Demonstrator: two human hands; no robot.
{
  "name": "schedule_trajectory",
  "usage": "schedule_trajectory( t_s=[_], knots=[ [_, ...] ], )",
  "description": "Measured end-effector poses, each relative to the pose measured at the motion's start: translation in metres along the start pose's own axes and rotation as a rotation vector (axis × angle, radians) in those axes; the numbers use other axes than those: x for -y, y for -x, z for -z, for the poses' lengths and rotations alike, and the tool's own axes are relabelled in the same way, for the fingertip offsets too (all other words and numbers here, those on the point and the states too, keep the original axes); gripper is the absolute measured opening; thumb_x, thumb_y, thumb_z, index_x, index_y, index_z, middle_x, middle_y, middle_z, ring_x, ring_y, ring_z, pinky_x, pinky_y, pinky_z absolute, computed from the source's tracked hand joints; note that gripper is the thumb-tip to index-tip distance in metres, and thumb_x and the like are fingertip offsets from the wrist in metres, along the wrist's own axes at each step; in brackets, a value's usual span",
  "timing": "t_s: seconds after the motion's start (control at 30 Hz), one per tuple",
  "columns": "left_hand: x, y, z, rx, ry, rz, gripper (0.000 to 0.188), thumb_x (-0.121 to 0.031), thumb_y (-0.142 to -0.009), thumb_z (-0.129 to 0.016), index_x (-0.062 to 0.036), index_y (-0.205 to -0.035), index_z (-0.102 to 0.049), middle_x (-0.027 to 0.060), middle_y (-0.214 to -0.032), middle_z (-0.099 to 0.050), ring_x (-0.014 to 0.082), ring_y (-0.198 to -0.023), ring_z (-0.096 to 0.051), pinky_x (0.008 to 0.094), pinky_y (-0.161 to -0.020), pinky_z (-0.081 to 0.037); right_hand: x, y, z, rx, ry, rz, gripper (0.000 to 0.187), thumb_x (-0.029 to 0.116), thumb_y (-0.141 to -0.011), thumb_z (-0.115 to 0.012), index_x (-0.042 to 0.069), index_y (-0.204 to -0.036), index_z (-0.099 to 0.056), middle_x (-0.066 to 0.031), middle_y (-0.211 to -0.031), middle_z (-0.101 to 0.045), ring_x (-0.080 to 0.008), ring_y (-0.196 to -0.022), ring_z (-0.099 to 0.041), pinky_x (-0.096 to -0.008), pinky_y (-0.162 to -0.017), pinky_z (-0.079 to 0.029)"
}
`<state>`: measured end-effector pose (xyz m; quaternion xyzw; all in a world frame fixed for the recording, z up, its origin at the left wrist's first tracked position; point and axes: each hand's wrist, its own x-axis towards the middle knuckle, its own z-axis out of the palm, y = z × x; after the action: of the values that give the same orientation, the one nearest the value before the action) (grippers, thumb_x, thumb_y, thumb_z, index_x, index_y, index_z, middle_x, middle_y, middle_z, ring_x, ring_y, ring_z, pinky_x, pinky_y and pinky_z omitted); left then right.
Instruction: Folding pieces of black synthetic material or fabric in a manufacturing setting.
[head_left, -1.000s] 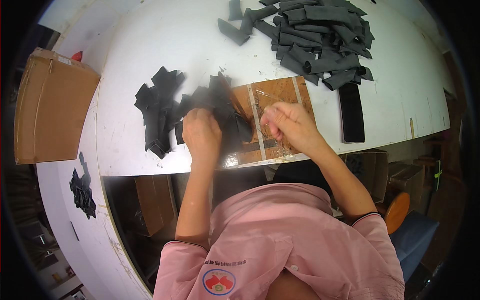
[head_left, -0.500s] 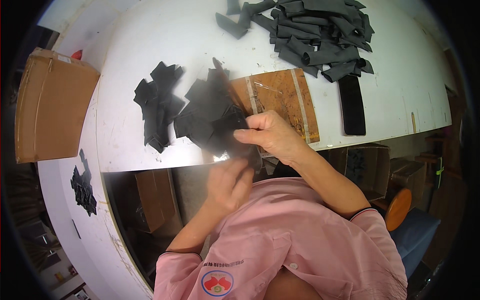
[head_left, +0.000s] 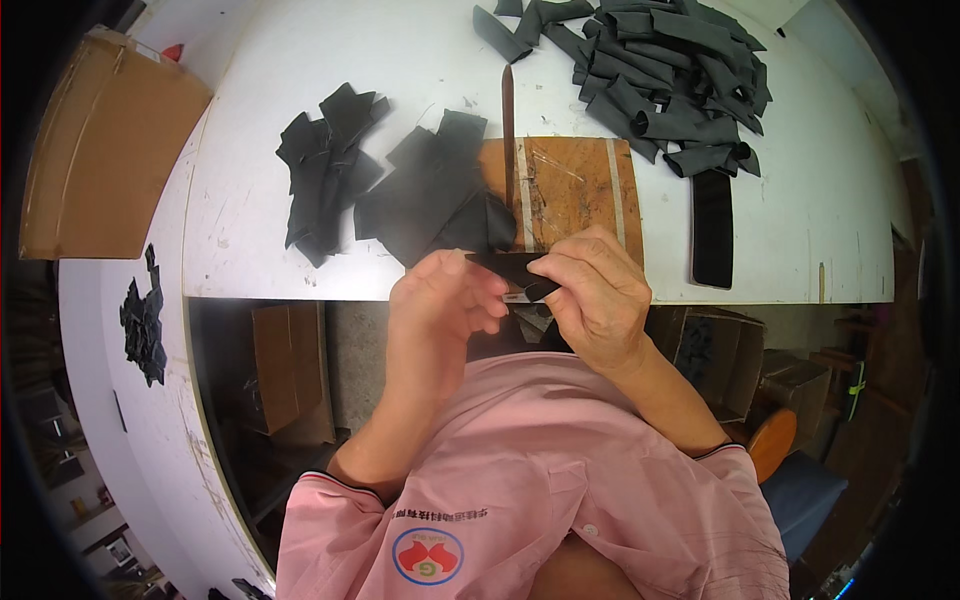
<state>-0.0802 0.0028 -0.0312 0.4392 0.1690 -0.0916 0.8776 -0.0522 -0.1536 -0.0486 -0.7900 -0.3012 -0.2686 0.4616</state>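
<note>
A small black fabric piece (head_left: pixel 515 266) is stretched between my hands at the table's near edge. My right hand (head_left: pixel 598 300) pinches its right end, where the cloth looks folded or tube-like. At the other end, my left hand (head_left: pixel 435 305) has its thumb against the cloth, with the fingers loosely curled below. Just beyond lies a loose stack of flat black fabric pieces (head_left: pixel 425 195). A slim dark brown pointed stick (head_left: pixel 508 130) reaches past the far edge of a worn wooden board (head_left: pixel 580 190); its lower end is hidden behind cloth.
Rolled dark grey fabric tubes (head_left: pixel 680 75) are heaped at the far right, above a black phone (head_left: pixel 712 230). Another black fabric stack (head_left: pixel 325 170) lies left. A cardboard box (head_left: pixel 110 150) stands at far left, and more black scraps (head_left: pixel 145 320) lie on the side table.
My view has shifted. My left hand has come up from below the table edge to the fabric piece. The right hand has turned and moved right, and the stick now appears straighter.
</note>
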Motion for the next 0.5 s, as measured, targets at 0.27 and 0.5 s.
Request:
schedule_trajectory(
  t_s=[0.27, 0.5],
  knots=[
    [-0.0020, 0.0038, 0.0054, 0.076, 0.042, 0.103, 0.019, -0.023, -0.081, -0.055, -0.0045, -0.081, -0.052, 0.0100, -0.074, -0.060, 0.0138, -0.060, -0.056, 0.0229, -0.052, -0.043, -0.0040, 0.0061, -0.0004, 0.005, 0.038, 0.080, 0.031, -0.003, -0.044, -0.066, -0.001, -0.073, -0.057, -0.0099, -0.072, -0.052, -0.0243, -0.062, -0.050, -0.0309, -0.050, -0.041],
    [-0.0009, 0.0008, 0.0100, 0.059, 0.107, 0.165, 0.013, -0.017, -0.079, -0.053, -0.0040, -0.081, -0.053, 0.0106, -0.074, -0.060, 0.0144, -0.060, -0.056, 0.0233, -0.051, -0.043, -0.0083, 0.0064, -0.0007, 0.022, 0.113, 0.180, 0.032, 0.000, -0.042, -0.064, -0.002, -0.073, -0.056, -0.0098, -0.072, -0.051, -0.0232, -0.061, -0.050, -0.0304, -0.049, -0.040]
  ],
)
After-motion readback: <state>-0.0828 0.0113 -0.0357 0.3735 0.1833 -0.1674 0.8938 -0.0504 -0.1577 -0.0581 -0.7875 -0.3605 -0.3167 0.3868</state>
